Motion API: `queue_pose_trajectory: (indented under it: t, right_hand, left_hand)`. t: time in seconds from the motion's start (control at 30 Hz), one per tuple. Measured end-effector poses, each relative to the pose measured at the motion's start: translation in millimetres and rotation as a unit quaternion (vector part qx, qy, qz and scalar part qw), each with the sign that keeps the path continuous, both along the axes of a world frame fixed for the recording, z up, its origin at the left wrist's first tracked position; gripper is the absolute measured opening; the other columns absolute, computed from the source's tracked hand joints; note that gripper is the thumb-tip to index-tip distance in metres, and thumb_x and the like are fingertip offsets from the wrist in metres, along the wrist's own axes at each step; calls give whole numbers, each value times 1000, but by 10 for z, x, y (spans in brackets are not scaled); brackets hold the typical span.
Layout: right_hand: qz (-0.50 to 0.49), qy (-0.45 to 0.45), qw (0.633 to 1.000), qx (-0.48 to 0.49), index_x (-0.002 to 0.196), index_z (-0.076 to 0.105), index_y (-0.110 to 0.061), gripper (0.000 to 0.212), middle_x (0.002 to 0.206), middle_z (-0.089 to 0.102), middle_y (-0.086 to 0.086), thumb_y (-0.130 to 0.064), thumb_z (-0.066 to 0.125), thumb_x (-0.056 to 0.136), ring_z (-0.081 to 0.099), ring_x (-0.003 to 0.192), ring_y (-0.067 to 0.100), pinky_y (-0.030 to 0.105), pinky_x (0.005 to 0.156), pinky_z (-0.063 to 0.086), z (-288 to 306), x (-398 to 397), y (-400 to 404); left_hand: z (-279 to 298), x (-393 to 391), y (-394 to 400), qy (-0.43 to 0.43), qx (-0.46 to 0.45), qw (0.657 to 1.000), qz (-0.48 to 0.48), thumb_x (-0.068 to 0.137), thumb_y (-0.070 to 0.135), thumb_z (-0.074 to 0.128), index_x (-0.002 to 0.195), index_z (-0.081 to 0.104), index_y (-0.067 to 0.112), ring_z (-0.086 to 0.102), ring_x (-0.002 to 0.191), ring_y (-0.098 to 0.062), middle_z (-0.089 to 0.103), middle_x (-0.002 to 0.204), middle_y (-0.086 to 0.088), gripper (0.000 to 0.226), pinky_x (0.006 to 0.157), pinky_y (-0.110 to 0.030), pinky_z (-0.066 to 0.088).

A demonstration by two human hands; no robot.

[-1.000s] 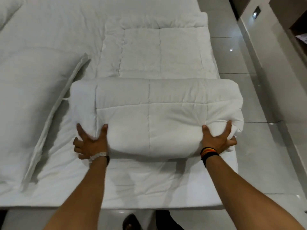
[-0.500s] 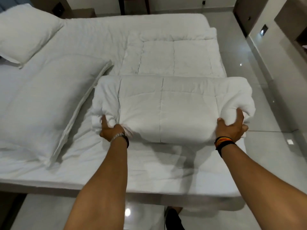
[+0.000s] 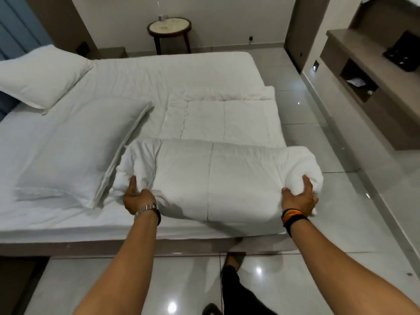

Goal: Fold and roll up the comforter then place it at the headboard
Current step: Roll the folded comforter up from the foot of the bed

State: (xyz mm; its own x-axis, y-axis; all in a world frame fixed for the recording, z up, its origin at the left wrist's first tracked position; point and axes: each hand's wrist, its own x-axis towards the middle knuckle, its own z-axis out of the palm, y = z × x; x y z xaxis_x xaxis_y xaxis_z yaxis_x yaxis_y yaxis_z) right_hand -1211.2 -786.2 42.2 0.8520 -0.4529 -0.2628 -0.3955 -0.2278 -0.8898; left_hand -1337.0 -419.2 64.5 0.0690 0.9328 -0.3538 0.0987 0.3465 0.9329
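Closest to me, both forearms reach out over the tiled floor [image 3: 318,142] toward the near edge of the bed [image 3: 68,226]. My left hand [image 3: 138,196], with a metal watch [image 3: 145,209] at the wrist, grips the left end of the rolled comforter [image 3: 213,176]: the thumb lies up against the fabric and the fingers are tucked under the roll, out of sight. My right hand [image 3: 298,197], with dark and coloured wristbands [image 3: 292,215], holds the right end the same way, thumb and forefinger spread on the bunched fabric and the other fingers buried in it.

The comforter is a thick white roll lying across the near corner of the bed. I think its underside is lifted slightly off the sheet at the near side, but the shadow there makes that hard to judge. Its unrolled tail stretches flat beyond it toward the far edge.

Just left of the roll, touching its left end, lies a large pillow [image 3: 75,146]. A second pillow [image 3: 41,80] sits farther back at the left, near the blue headboard [image 3: 16,35]. Beyond the bed stands a round side table [image 3: 169,27] against the wall, and a shelf unit [image 3: 363,71] runs along the right.
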Motion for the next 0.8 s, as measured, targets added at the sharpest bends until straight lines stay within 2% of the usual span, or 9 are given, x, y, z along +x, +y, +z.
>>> queue_pose_trajectory:
  t: [0.1, 0.2, 0.3, 0.4, 0.5, 0.57, 0.7, 0.77, 0.8]
  right_hand:
    - [-6, 25, 1000, -16, 153, 50, -38, 74, 148, 41, 22, -16, 79, 88, 55, 125, 45, 43, 113, 40, 59, -401, -244]
    - [-5, 8, 999, -30, 153, 50, -38, 74, 148, 41, 21, -17, 79, 88, 56, 124, 45, 44, 114, 40, 241, -467, -345]
    - [-3, -23, 999, -27, 152, 53, -35, 71, 148, 42, 20, -14, 78, 89, 57, 123, 43, 39, 113, 41, 466, -231, -277]
    - [5, -58, 998, -14, 149, 56, -30, 66, 149, 42, 20, -9, 76, 90, 56, 127, 40, 24, 107, 37, 671, 206, -94]
    - [3, -69, 998, -7, 146, 61, -28, 60, 149, 42, 18, -6, 71, 91, 56, 128, 39, 23, 108, 37, 778, 710, 123]
    - [0, -69, 998, -9, 142, 63, -27, 55, 149, 43, 17, -6, 67, 91, 57, 126, 39, 29, 111, 40, 797, 1073, 267]
    - [-13, -65, 998, 2, 132, 69, -24, 46, 149, 43, 14, -3, 65, 91, 58, 126, 36, 27, 108, 42, 709, 2081, 560]
    - [3, -64, 998, 15, 133, 69, -20, 44, 149, 42, 13, -4, 66, 92, 59, 124, 33, 22, 98, 43, 668, 2586, 676]
    - [18, -68, 997, 20, 135, 67, -17, 44, 149, 42, 13, -6, 68, 92, 59, 124, 32, 21, 96, 42, 667, 2838, 718]
  left_hand:
    - [3, -372, -231, -24, 2, 1000, -3, 86, -15, 49, 117, 77, 29, 64, 122, -17, 68, 133, 6, 60, 109, -25, 47]
    - [55, -509, -339, -42, 9, 999, -11, 85, -15, 47, 121, 76, 28, 62, 126, -14, 66, 130, 13, 63, 106, -20, 45]
    - [170, -335, -238, -56, 26, 998, -31, 84, -15, 49, 121, 75, 28, 61, 127, -11, 68, 126, 15, 62, 96, -13, 44]
    - [335, 42, 4, -59, 62, 995, -58, 82, -12, 51, 124, 75, 24, 63, 124, -13, 70, 128, 8, 60, 93, -10, 47]
    - [405, 480, 257, -37, 98, 991, -78, 80, -9, 52, 120, 77, 26, 69, 106, -16, 74, 114, 4, 58, 77, -2, 47]
    - [409, 776, 421, -6, 107, 990, -91, 79, -8, 54, 113, 79, 32, 69, 96, -21, 70, 97, 10, 58, 75, -10, 51]
    - [456, 1610, 686, 9, 126, 986, -108, 79, -10, 55, 108, 75, 37, 66, 88, -24, 62, 89, 12, 59, 96, -39, 59]
    - [535, 2066, 801, -15, 142, 983, -115, 80, -12, 56, 118, 74, 27, 64, 81, -14, 64, 96, 5, 58, 91, -39, 61]
    - [570, 2309, 861, -26, 147, 981, -125, 81, -12, 58, 126, 71, 22, 65, 76, -5, 65, 106, 0, 58, 83, -32, 63]
